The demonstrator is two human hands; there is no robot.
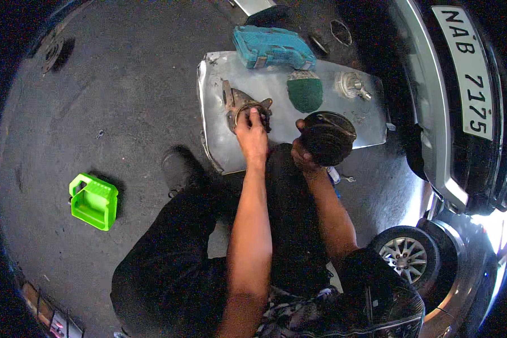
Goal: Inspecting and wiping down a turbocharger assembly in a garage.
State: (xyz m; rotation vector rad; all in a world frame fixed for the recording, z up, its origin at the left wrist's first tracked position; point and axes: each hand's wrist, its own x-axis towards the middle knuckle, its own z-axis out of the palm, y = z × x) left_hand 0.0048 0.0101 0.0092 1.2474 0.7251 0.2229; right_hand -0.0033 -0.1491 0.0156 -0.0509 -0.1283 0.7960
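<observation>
My left hand [250, 129] has its fingers closed on a thin round ring on a rusty metal bracket [231, 98], which lies on a silver metal sheet [214, 146]. To the right, my right hand [301, 149] grips a dark, greasy round part [329, 135] above the sheet. A green scouring pad [305, 93] and a small silver fitting [352, 86] lie on the sheet behind my hands. A teal plastic case [273, 45] rests at the sheet's back edge.
A bright green cut-open jug [94, 204] stands on the dark floor at the left. A vehicle bumper [450, 186] with a plate runs along the right, with a wheel [403, 256] below it. A wrench [346, 178] lies beside the sheet. My bent legs are beneath my arms.
</observation>
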